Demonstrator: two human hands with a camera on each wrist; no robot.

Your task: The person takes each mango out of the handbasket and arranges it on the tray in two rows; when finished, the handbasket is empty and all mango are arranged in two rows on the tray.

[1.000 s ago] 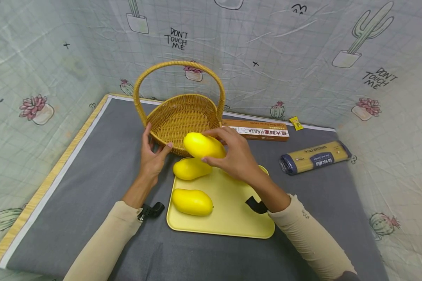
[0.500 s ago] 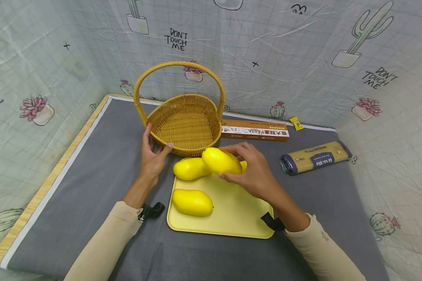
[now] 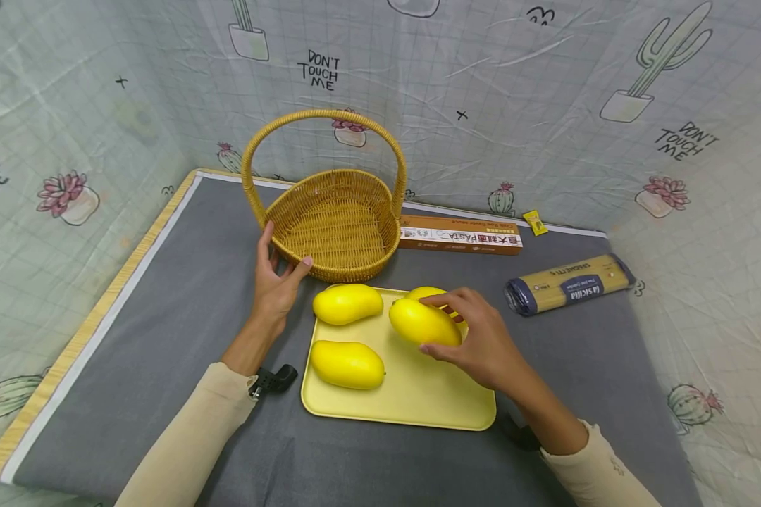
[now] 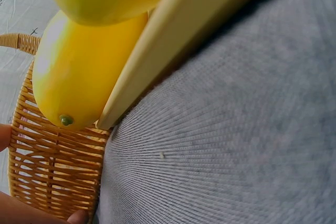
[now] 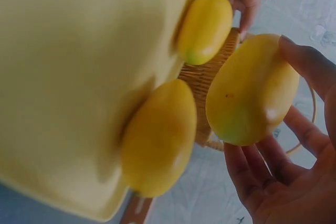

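Observation:
In the head view my right hand (image 3: 475, 338) grips a yellow mango (image 3: 423, 322) between thumb and fingers, above the right part of the yellow tray (image 3: 418, 415). The right wrist view shows this held mango (image 5: 252, 90) apart from the tray surface. Another mango (image 3: 425, 292) lies partly hidden behind it. Two more mangoes lie on the tray's left side, a back mango (image 3: 347, 304) and a front mango (image 3: 347, 365). My left hand (image 3: 275, 285) rests with spread fingers and thumb against the near left wall of the wicker basket (image 3: 339, 232), which has no fruit in it.
Behind the tray, right of the basket, lies a brown pasta box (image 3: 459, 234). A spaghetti pack (image 3: 568, 284) is farther right, and a small yellow packet (image 3: 535, 222) sits near the back edge. The basket's tall handle (image 3: 323, 114) arches upward. A patterned curtain (image 3: 418, 84) hangs behind the table.
My right hand has carried the mango from the basket's near right rim rightward and toward me, over the tray. The left hand and the basket stay in place.

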